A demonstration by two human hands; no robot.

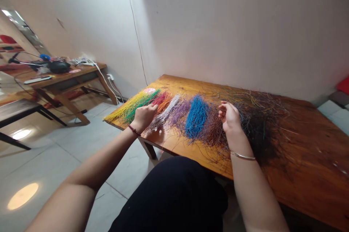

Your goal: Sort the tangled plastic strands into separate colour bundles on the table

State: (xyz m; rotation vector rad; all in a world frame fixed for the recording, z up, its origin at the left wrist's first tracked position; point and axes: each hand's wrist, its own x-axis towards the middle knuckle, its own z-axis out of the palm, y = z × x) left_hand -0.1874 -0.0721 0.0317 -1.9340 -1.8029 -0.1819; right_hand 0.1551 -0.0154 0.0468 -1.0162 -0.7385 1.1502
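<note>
Piles of thin, wire-like strands sorted by colour lie in a row across the wooden table (174, 145). My left hand (144, 116) is closed above the green strands (145, 100) and beside the red strands (160, 98); anything in its fingers is too small to make out. Over the brown strands (214, 126), my right hand (229, 115) has its fingers curled in with the thumb against them, and I cannot see what they pinch. Between my hands lie white strands (170, 108), purple strands (180, 111) and a thick blue bundle (195, 117).
Yellow strands (122, 108) lie at the table's left end, and a tangle of black strands (259, 130) lies right of my right hand. A second table (62, 81) with cables and tools stands at the left, near a dark stool (20, 110). The wall (231, 32) rises behind.
</note>
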